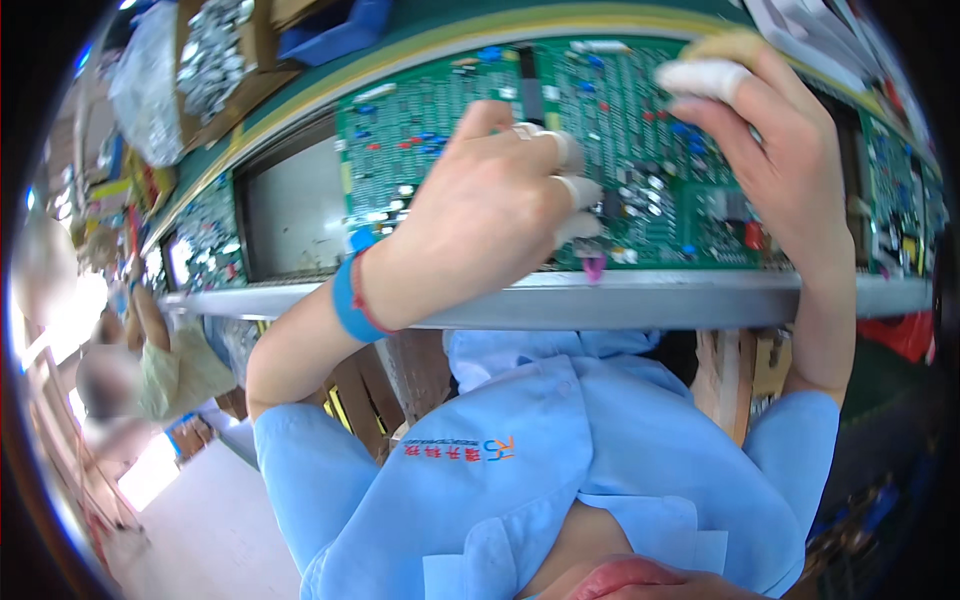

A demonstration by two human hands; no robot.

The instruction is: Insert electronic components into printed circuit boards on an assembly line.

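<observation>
In the upper middle of the frame lies a rectangular green circuit board (620,130). Over it, the left hand (500,195) with blue wristband (350,298) has curled fingers; the right hand (785,145), upper right, has bent fingers, nearly closed. I cannot tell whether either holds something.

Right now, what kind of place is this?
Probably an electronics factory: green circuit boards sit along a metal rail, a cardboard box holds small silvery parts, and another person is off to the left.
</observation>
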